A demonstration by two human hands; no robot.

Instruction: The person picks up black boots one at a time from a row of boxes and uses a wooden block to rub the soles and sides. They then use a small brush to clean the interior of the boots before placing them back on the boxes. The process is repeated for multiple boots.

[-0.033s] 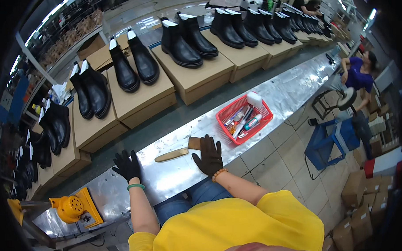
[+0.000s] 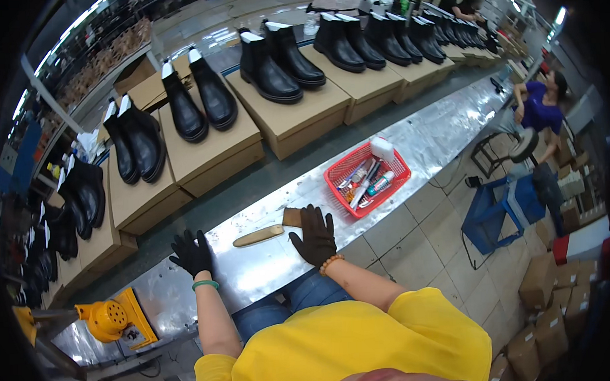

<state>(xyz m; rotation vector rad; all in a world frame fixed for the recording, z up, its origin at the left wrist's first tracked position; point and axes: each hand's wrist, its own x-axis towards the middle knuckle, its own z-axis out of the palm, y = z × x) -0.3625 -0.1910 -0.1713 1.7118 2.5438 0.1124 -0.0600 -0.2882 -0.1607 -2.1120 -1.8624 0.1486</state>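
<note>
Both my hands wear dark gloves and lie flat on a shiny metal bench [image 2: 251, 276]. My left hand [image 2: 191, 253] has its fingers spread and holds nothing. My right hand [image 2: 315, 237] is open too, its fingertips beside a small brown block or pad [image 2: 292, 218] that it partly covers. Between the hands lies a slim, pale wooden-looking tool [image 2: 258, 236], its right end close to the brown piece. Whether my right fingers touch that piece, I cannot tell.
A red plastic basket [image 2: 330, 183] with pens, tubes and a white block stands right of my right hand. A yellow device [image 2: 108, 319] is at the bench's left end. Beyond, black ankle boots [image 2: 267, 74] stand on cardboard boxes [image 2: 220, 163]. A person in purple [image 2: 542, 108] sits far right.
The whole view has shifted very slightly. My hands and the things on the bench have kept their places relative to one another.
</note>
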